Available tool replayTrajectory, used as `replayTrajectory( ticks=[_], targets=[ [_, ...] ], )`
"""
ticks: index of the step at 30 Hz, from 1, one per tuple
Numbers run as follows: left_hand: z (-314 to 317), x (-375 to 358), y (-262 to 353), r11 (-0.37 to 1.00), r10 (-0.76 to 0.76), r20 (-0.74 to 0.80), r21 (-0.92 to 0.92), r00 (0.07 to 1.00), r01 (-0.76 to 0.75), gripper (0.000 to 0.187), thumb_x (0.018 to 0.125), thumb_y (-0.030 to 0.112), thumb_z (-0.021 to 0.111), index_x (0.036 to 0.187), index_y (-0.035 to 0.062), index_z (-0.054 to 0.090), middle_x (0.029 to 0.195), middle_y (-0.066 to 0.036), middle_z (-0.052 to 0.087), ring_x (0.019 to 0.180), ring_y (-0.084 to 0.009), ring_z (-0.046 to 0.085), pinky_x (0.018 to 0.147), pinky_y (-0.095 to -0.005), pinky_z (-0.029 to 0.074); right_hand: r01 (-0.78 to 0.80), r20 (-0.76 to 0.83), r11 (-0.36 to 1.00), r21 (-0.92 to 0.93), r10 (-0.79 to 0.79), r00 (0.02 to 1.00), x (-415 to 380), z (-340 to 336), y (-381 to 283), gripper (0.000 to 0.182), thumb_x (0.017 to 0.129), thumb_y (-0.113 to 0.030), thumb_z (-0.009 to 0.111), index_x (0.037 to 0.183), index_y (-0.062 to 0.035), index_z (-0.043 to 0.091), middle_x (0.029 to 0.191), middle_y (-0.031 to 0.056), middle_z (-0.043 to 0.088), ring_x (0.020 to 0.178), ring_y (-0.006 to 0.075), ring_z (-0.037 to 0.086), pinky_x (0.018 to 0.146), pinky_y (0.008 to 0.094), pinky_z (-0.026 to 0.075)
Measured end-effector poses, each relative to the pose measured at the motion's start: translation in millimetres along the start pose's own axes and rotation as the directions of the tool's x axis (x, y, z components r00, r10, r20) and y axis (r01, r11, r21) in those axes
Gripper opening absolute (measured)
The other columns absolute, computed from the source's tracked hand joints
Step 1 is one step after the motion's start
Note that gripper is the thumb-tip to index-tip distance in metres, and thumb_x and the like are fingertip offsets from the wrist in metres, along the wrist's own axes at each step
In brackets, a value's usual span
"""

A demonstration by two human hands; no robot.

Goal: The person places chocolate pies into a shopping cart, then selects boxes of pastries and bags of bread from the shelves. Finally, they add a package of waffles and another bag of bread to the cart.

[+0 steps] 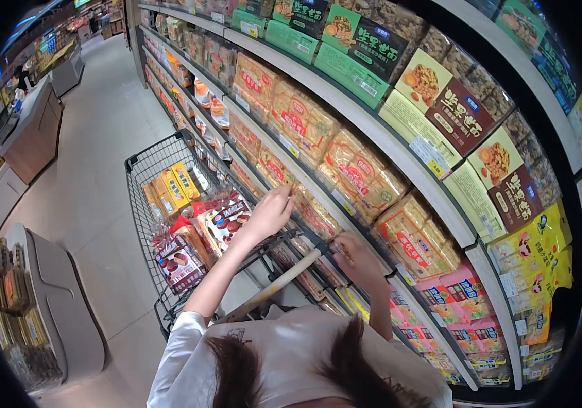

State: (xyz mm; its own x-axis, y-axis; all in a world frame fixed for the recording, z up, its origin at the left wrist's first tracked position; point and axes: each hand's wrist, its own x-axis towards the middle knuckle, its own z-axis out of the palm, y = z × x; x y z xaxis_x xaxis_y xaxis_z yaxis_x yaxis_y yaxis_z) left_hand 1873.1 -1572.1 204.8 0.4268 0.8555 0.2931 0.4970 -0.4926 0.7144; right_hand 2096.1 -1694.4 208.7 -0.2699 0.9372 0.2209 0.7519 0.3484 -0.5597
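My left hand (274,212) reaches over the shopping cart (143,234) to the lower shelf. Its fingers are bent together beside the clear packs of biscuits (315,219); whatever is between them is hidden. Blurred, my right hand (354,256) is between the cart's handle (283,279) and the shelf edge, and its fingers do not show clearly. Inside the cart lie yellow boxes (179,184), a red-and-white snack bag (227,221) and a dark-and-white snack bag (179,264).
Shelves on the right hold large clear cracker packs (359,170), brown-and-cream boxes (451,109), green boxes (349,58) and yellow bags (532,251). On the left stand a grey display stand (66,292) with packaged food and a wooden counter (32,136). Tiled floor (94,156) runs between.
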Motion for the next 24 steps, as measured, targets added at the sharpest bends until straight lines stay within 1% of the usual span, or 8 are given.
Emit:
replayTrajectory(
  ticks=[4,8,11,12,14,17,21,24],
  targets=[
    [17,61,-1,0.985,0.149,-0.191,-0.062,0.97,-0.164,0.021,0.082,0.006,0.038,0.1,-0.0031,0.044,0.096,-0.022,0.049,0.095,-0.0361,0.047,0.082,-0.0396,0.037,-0.155,-0.338,0.954,-0.255,0.063,0.939,26,-61,0,0.028,0.074,-0.007,0.056,0.1,-0.0013,0.048,0.108,0.0166,0.046,0.1,0.0332,0.045,0.085,0.0361,0.037],
    [24,107,-8,0.964,0.229,-0.204,-0.086,0.952,-0.25,0.031,0.075,-0.003,0.04,0.105,-0.0028,0.041,0.102,-0.022,0.047,0.101,-0.0364,0.042,0.088,-0.0393,0.034,-0.269,-0.525,0.867,-0.42,0.011,0.851,56,-81,10,0.029,0.07,-0.003,0.059,0.098,-0.0018,0.049,0.099,0.0178,0.05,0.09,0.0329,0.05,0.077,0.0358,0.04],
    [35,137,-9,0.948,0.295,-0.138,-0.079,0.946,-0.307,0.039,0.071,-0.006,0.041,0.11,-0.002,0.039,0.11,-0.022,0.043,0.106,-0.0358,0.039,0.09,-0.0385,0.033,-0.424,-0.424,0.804,-0.417,0.241,0.873,68,-88,36,0.036,0.068,-0.011,0.063,0.101,-0.0018,0.049,0.089,0.0174,0.055,0.083,0.0337,0.053,0.073,0.0376,0.043],
    [40,145,-9,0.942,0.322,-0.151,-0.048,0.935,-0.333,0.041,0.071,-0.004,0.042,0.112,-0.0029,0.037,0.111,-0.022,0.043,0.107,-0.0348,0.039,0.091,-0.0377,0.033,-0.484,-0.367,0.788,-0.382,0.351,0.862,72,-90,36,0.041,0.067,-0.013,0.064,0.104,-0.0032,0.049,0.075,0.0151,0.058,0.072,0.0335,0.056,0.066,0.0381,0.044],
    [52,162,-7,0.92,0.387,-0.172,0.001,0.906,-0.392,0.046,0.072,0.001,0.045,0.116,-0.0047,0.033,0.114,-0.022,0.042,0.109,-0.0329,0.04,0.092,-0.0363,0.033,-0.49,-0.341,0.757,-0.433,0.365,0.866,75,-91,44,0.042,0.069,-0.018,0.064,0.105,-0.0027,0.05,0.073,0.0169,0.057,0.067,0.0325,0.055,0.063,0.0387,0.044],
    [78,177,-9,0.955,0.276,-0.133,-0.071,0.952,-0.287,0.051,0.072,0.007,0.048,0.119,-0.0058,0.03,0.12,-0.023,0.036,0.112,-0.0338,0.036,0.094,-0.0398,0.03,-0.512,-0.272,0.705,-0.491,0.434,0.859,83,-95,48,0.049,0.068,-0.023,0.064,0.108,-0.0004,0.048,0.078,0.0195,0.058,0.074,0.033,0.057,0.064,0.0403,0.044],
    [86,169,12,0.983,0.181,-0.183,0.075,0.966,-0.17,0.053,0.072,0.014,0.052,0.115,-0.008,0.031,0.121,-0.025,0.031,0.113,-0.0374,0.031,0.093,-0.0454,0.026,-0.572,-0.23,0.573,-0.587,0.559,0.797,95,-85,55,0.051,0.066,-0.02,0.064,0.107,0.0029,0.045,0.092,0.0214,0.056,0.088,0.0359,0.052,0.076,0.0421,0.041],
    [91,166,21,0.989,0.15,-0.267,0.061,0.952,-0.138,0.052,0.071,0.015,0.053,0.112,-0.0079,0.032,0.118,-0.025,0.031,0.109,-0.0384,0.03,0.092,-0.046,0.025,-0.532,-0.274,0.573,-0.624,0.478,0.835,94,-70,73,0.059,0.063,-0.018,0.067,0.111,0.004,0.04,0.102,0.0235,0.051,0.096,0.0362,0.049,0.082,0.0426,0.037]
  ],
)
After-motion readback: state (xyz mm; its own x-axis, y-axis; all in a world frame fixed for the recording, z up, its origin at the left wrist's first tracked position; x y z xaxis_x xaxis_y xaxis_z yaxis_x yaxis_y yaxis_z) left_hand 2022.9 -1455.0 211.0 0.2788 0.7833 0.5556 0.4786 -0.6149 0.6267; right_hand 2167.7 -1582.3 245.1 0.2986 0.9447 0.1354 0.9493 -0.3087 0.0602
